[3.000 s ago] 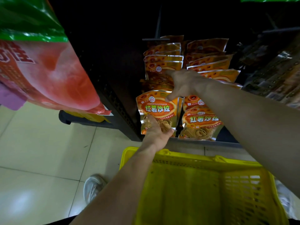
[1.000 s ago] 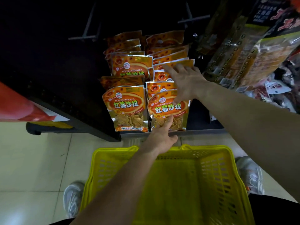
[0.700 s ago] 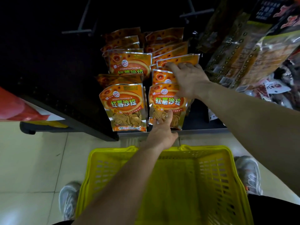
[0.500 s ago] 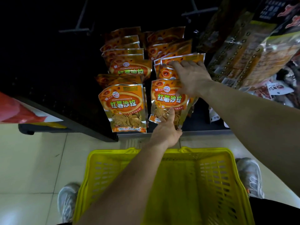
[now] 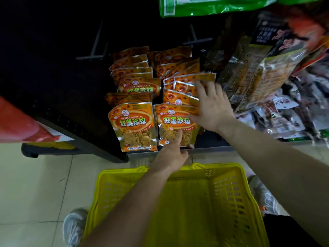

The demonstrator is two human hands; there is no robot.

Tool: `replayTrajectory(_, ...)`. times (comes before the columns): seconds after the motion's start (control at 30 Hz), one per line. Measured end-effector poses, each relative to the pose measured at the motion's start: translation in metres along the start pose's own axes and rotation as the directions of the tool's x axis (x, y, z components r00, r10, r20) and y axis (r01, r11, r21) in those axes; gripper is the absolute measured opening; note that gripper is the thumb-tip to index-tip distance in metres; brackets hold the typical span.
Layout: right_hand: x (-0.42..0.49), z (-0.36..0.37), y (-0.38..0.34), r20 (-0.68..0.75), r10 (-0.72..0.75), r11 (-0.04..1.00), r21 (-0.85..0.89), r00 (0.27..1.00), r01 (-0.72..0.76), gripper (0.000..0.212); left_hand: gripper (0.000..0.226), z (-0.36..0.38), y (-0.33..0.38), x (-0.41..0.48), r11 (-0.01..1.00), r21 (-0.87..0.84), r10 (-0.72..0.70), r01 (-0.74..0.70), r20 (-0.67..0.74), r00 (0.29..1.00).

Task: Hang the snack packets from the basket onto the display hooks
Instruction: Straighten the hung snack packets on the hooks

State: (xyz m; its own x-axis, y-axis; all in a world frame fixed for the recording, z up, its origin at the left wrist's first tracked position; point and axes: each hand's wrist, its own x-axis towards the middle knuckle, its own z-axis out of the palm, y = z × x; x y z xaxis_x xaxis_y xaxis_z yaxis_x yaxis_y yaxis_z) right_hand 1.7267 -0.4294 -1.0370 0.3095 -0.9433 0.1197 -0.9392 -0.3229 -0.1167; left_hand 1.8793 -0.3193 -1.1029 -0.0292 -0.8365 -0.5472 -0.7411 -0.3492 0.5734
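Orange snack packets hang in two columns on the dark display. The front left packet [image 5: 132, 127] hangs free. My left hand [image 5: 171, 152] reaches up from over the yellow basket [image 5: 222, 169] and pinches the bottom edge of the front right packet [image 5: 173, 121], thumb on its face. My right hand [image 5: 212, 107] lies spread over the tops of the right column, with its thumb on the front packet's upper right corner and its fingertips on the packets behind [image 5: 185, 86]. No packets show inside the basket.
Two bare metal hooks [image 5: 96, 50] [image 5: 195, 39] stick out above the orange packets. Dark and clear snack bags [image 5: 267, 72] crowd the right side, and a green bag [image 5: 213, 6] hangs overhead. A red bag [image 5: 19, 125] is at the left. My shoes stand on the tiled floor beside the basket.
The front right packet, tilted half a second ago, now hangs straight beside the left one. My right hand has opened and spread over the packet tops. My left hand stays at the packet's bottom.
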Motion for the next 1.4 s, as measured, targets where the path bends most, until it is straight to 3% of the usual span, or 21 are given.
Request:
replayTrajectory(0.17,-0.046,-0.002,-0.001,0.007,0.199,0.944,0.267,0.98,-0.194,0.109,0.069,-0.023,0.001,-0.016,0.995,0.024,0.103,-0.1,-0.2,0.974)
replayTrajectory(0.3,-0.064,0.013,0.003,0.173,0.339,0.814,0.439,0.925,-0.381,0.115,0.068,-0.051,0.009,-0.01,0.986,0.071,0.165,-0.149,-0.362,0.917)
replayTrajectory(0.47,-0.044,0.036,0.006,0.379,0.386,0.72,0.445,0.841,-0.532,0.136,0.079,-0.079,0.027,0.014,0.925,0.342,0.317,-0.166,-0.453,0.833)
replayTrajectory(0.7,-0.012,0.067,0.003,0.398,0.384,0.632,0.545,0.833,-0.551,0.149,0.113,-0.104,0.043,0.053,0.818,0.549,0.438,-0.171,-0.403,0.803)
replayTrajectory(0.93,0.006,0.082,0.005,0.314,0.353,0.576,0.669,0.881,-0.469,0.147,0.13,-0.117,0.036,0.07,0.795,0.59,0.436,-0.142,-0.391,0.811)
replayTrajectory(1.17,0.012,0.084,-0.011,0.262,0.247,0.629,0.689,0.933,-0.36,0.139,0.142,-0.133,0.036,0.076,0.772,0.63,0.391,-0.081,-0.37,0.843)
replayTrajectory(1.3,0.013,0.088,-0.007,0.344,0.3,0.659,0.599,0.89,-0.454,0.145,0.141,-0.136,0.034,0.076,0.766,0.641,0.365,-0.053,-0.366,0.856)
replayTrajectory(1.4,0.008,0.093,-0.003,0.425,0.297,0.545,0.66,0.855,-0.517,0.15,0.143,-0.135,0.031,0.074,0.75,0.66,0.365,-0.045,-0.357,0.86)
